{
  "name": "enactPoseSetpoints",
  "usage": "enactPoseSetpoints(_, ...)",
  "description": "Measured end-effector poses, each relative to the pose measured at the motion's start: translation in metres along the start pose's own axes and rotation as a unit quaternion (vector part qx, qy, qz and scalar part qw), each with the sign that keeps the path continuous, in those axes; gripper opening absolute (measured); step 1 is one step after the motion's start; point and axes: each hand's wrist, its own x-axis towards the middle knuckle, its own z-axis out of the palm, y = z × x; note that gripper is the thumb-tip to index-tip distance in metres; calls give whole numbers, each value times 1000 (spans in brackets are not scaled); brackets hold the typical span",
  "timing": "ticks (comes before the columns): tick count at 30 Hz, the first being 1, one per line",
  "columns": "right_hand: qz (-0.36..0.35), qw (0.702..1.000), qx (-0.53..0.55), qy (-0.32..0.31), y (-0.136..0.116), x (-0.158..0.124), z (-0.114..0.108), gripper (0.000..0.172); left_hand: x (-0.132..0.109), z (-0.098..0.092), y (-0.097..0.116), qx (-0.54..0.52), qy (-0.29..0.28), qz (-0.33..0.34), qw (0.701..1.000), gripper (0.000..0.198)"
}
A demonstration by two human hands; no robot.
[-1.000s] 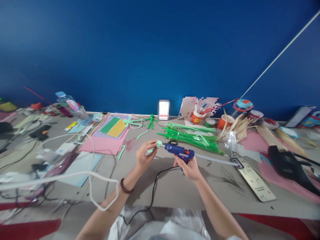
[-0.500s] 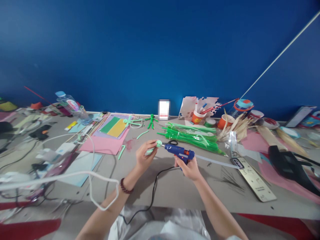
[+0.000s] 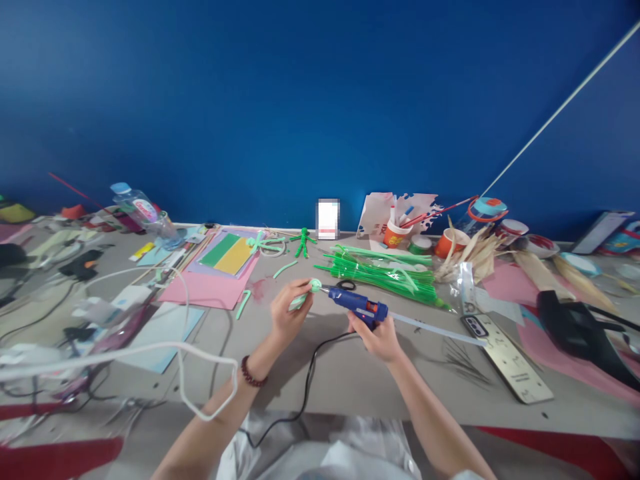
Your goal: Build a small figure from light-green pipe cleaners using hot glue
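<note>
My left hand (image 3: 289, 310) is closed round a pale green pipe-cleaner piece (image 3: 306, 294), with its coiled end up by my fingertips. My right hand (image 3: 380, 337) grips the handle of a blue hot glue gun (image 3: 358, 304). The gun's nozzle points left and touches the coiled end of the piece. A black cord (image 3: 305, 380) runs from the gun down toward my body. Both hands are held just above the grey table (image 3: 350, 380).
A bundle of green pipe cleaners (image 3: 383, 273) lies behind the gun. A small green figure (image 3: 303, 241) stands near the wall. Coloured paper sheets (image 3: 220, 270) lie at the left, white cables (image 3: 150, 353) nearer left. Cups (image 3: 395, 233), a wooden ruler (image 3: 510, 363) and a black tool (image 3: 575, 323) sit right.
Both hands with the glue gun and the green piece shifted very slightly up and left. Otherwise nothing has changed.
</note>
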Motion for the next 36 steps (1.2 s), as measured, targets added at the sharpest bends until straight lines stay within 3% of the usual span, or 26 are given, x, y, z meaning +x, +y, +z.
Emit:
enactPoseSetpoints(7,66,987,144,-12,7,2,2,32,-6,3,-5,-53,-3,-59,997,15)
enactPoseSetpoints(12,104,966,232,-34,6,3,4,34,-5,4,-4,-81,-3,-60,995,15)
enactPoseSetpoints(27,150,938,303,-71,9,7,5,34,-8,4,0,-133,-2,-99,986,18)
enactPoseSetpoints(36,155,936,309,-68,4,8,2,34,-7,5,-1,-147,39,-152,977,16)
